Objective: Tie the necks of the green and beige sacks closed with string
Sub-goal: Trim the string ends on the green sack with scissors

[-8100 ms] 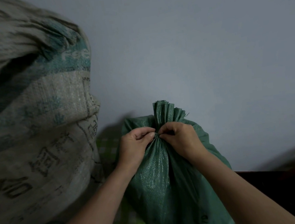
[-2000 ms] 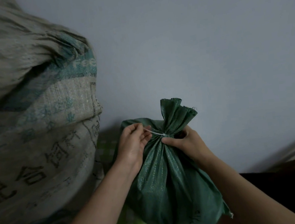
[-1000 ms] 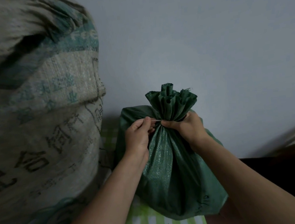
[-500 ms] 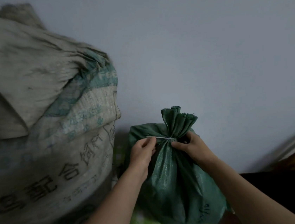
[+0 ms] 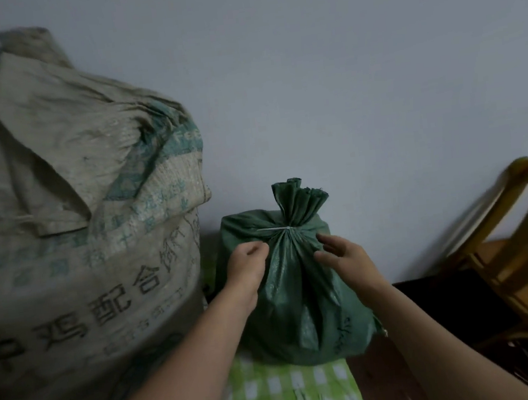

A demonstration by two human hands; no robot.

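Observation:
The small green sack [image 5: 300, 301] stands upright against the wall, and a white string [image 5: 277, 229] is wound round its gathered neck. One string end sticks out to the left. My left hand [image 5: 247, 267] hovers at the sack's left shoulder, below the string, fingers loosely curled and holding nothing. My right hand [image 5: 341, 253] is just right of the neck, fingers relaxed and spread, touching or nearly touching the fabric. The big beige sack [image 5: 78, 227] with printed characters fills the left. Its top is folded over loosely, and no string shows on it.
Both sacks sit against a plain grey wall [image 5: 358, 90]. A green-and-white checked cloth [image 5: 294, 393] lies under the green sack. A wooden chair [image 5: 525, 252] stands at the right over a dark floor.
Both hands have let go of the string and the neck and drawn back slightly. The string stays wound round the green sack's neck. The view has pulled back and tilted up.

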